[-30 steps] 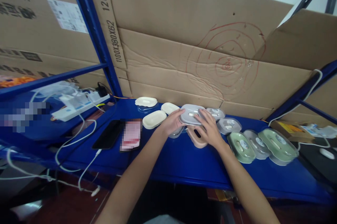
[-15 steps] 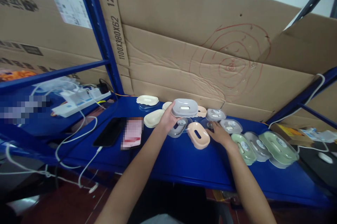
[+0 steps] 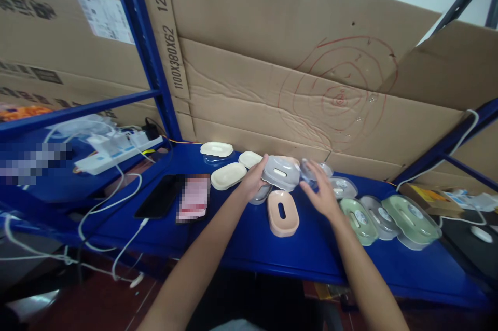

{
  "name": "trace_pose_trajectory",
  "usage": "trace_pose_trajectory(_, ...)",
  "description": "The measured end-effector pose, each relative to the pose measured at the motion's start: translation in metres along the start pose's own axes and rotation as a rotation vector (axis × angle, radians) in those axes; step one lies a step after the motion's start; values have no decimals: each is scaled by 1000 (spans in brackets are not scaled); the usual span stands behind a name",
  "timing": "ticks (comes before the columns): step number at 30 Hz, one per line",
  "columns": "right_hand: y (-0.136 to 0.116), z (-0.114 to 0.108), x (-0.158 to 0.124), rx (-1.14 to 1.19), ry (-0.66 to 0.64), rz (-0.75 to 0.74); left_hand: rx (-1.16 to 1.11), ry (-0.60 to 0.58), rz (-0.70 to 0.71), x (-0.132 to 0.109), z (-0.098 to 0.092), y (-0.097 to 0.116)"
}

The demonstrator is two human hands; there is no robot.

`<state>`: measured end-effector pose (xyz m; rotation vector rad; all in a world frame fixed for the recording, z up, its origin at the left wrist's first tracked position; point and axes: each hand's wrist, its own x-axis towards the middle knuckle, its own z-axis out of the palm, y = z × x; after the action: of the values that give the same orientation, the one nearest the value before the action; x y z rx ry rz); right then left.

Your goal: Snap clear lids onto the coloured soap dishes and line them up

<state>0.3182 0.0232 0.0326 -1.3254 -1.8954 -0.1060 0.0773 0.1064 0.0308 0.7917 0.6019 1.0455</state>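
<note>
My left hand (image 3: 254, 180) grips a grey oval dish (image 3: 281, 173) by its left end, above the blue shelf. At the dish's right my right hand (image 3: 321, 185) has its fingers closed on a clear plastic lid (image 3: 308, 171), which is partly hidden by the fingers. Below the grey dish a peach dish (image 3: 283, 222) with a dark slot lies on the shelf. Another grey piece (image 3: 260, 195) shows partly under my left hand. Cream dishes (image 3: 228, 176) lie to the left.
Green lidded dishes (image 3: 412, 219) and grey ones (image 3: 379, 217) stand at the right. A black phone (image 3: 160, 196), a pink-screened phone (image 3: 193, 197), white cables and a power strip (image 3: 116, 154) are at the left. Cardboard (image 3: 249, 71) closes off the back.
The grey dish has moved right and slightly down with my left hand. My right hand has risen with the clear lid. The peach dish now sits lower, further left and straighter.
</note>
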Motion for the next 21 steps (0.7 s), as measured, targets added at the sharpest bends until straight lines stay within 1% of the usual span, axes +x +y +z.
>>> trace_pose_trajectory(2, -11, 9, -3, 9, -134, -163, 18, -32, -13, -2, 4, -3)
trace_pose_trajectory(4, -18, 17, -6, 2, -188, -239, 30, -58, -14, -4, 7, -5)
trace_pose_trajectory(6, -21, 21, -8, -21, -184, -275, 34, -83, -7, -6, 7, -5)
trace_pose_trajectory(11, -25, 22, -8, -141, -164, -381, 26, -146, -11, -7, 4, -1)
trace_pose_trajectory(13, -25, 25, -8, -131, -154, -379, 17, -137, -15, -6, 4, -2)
trace_pose_trajectory(17, -22, 34, -10, -35, -145, -329, -20, -71, -7, -2, 5, -9)
trace_pose_trajectory(21, -19, 39, -12, 1, -113, -314, -67, -54, -36, 1, 7, -14)
